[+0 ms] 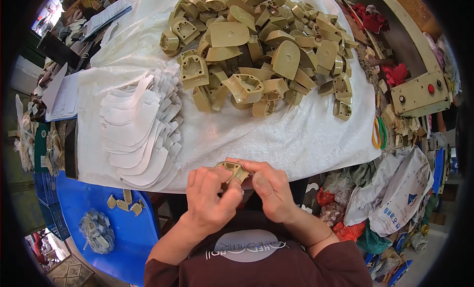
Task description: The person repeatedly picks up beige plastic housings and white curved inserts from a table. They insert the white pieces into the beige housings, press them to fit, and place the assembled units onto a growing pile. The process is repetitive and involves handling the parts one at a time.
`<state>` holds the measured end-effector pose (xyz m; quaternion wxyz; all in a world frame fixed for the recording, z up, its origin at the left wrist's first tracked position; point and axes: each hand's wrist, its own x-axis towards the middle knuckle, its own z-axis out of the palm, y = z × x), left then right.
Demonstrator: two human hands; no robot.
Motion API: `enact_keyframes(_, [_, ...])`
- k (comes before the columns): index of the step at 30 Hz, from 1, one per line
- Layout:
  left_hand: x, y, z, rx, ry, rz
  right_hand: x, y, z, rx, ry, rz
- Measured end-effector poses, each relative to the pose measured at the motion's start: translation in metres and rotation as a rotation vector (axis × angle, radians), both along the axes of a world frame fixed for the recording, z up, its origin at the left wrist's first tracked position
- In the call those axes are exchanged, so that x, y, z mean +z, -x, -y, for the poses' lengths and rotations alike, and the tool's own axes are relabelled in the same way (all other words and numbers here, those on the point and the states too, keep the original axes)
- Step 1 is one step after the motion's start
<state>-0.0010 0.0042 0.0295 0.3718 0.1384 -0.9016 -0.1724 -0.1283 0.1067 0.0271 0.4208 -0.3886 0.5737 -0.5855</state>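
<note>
At left, thin white pieces [133,129] are stacked on the white sheet [266,141]. Rightward, at its near edge, an olive moulded piece [243,174] is held: its left side is gripped by the curled fingers of the left hand [211,192], its right side is pinched by the right hand [271,191]. Rim work seems underway; a steady two-handed hold appears needed. The piece's underside is hidden; the fingertips' exact contact cannot be made out.

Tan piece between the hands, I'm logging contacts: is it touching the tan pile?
Apart: the head view plainly shows white sheeting between the tan piece and the tan pile.
</note>
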Motion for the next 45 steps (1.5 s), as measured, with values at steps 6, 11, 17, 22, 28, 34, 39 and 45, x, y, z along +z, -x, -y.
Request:
enact_keyframes(6, [-0.015, -0.003, 0.001, -0.215, -0.476, -0.305, -0.015, 0.038, 0.012, 0.263, -0.069, 0.274])
enact_keyframes(11, [-0.010, -0.002, 0.007, -0.316, -0.313, -0.157, -0.009, 0.051, 0.020, 0.353, -0.026, 0.143])
enact_keyframes(17, [-0.022, 0.002, 0.007, -0.236, -0.485, -0.294, -0.007, 0.041, 0.018, 0.195, -0.072, 0.388])
enact_keyframes(22, [-0.025, 0.002, 0.000, -0.150, -0.742, -0.370, -0.018, 0.042, 0.021, 0.184, 0.368, -0.238])
enact_keyframes(28, [-0.019, 0.012, -0.012, -0.111, -1.021, -0.435, -0.017, 0.021, 0.022, -0.030, 0.352, -0.304])
enact_keyframes(34, [-0.018, 0.013, -0.013, -0.088, -0.761, -0.315, -0.005, 0.019, 0.021, -0.118, 0.363, -0.572])
enact_keyframes(39, [-0.002, 0.012, -0.004, -0.028, -0.530, -0.253, -0.020, 0.030, 0.016, 0.119, 0.453, -0.003])
enact_keyframes(45, [-0.009, -0.001, 0.005, -0.179, -0.138, -0.151, -0.008, 0.041, 0.013, 0.193, 0.122, 0.199])
